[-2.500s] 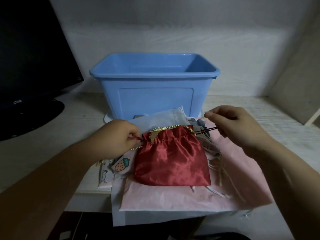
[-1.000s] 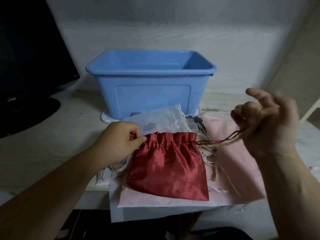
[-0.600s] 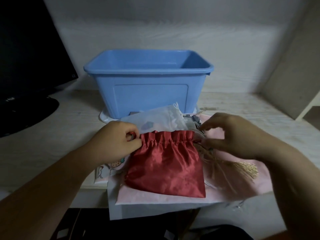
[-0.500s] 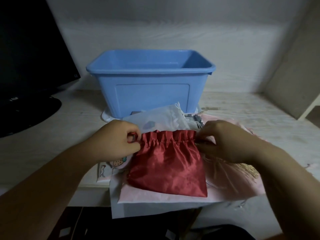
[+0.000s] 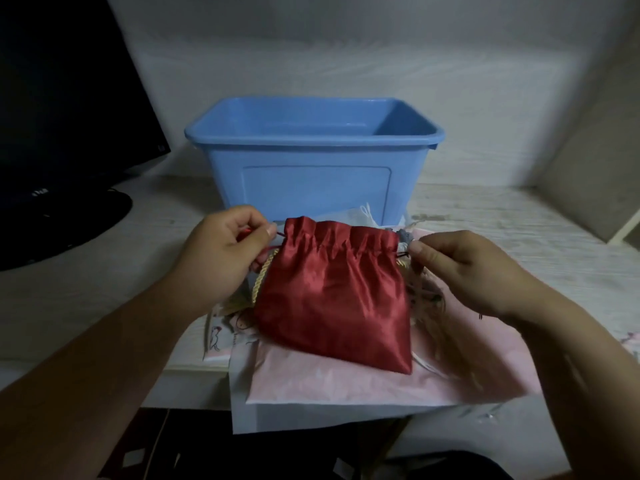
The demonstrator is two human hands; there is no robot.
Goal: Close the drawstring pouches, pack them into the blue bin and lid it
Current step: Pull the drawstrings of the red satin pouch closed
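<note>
Hands (image 5: pixel 221 252) (image 5: pixel 474 268) on red pouch (image 5: pixel 336 299) cords (image 5: pixel 264 271)

Dim, flat light falls from above, leaving the back wall (image 5: pixel 346 46) and the rim of the blue bin (image 5: pixel 311 138) palest, while the monitor (image 5: pixel 62 98) at upper left and the strip below the edge of the tabletop (image 5: pixel 502 230) sink to near black. The red pouch (image 5: pixel 332 299) shows soft sheen on its folds. Wide-angle bending curves the frame edges, and the pink cloth (image 5: pixel 467 368) at lower right is smeared.
</note>
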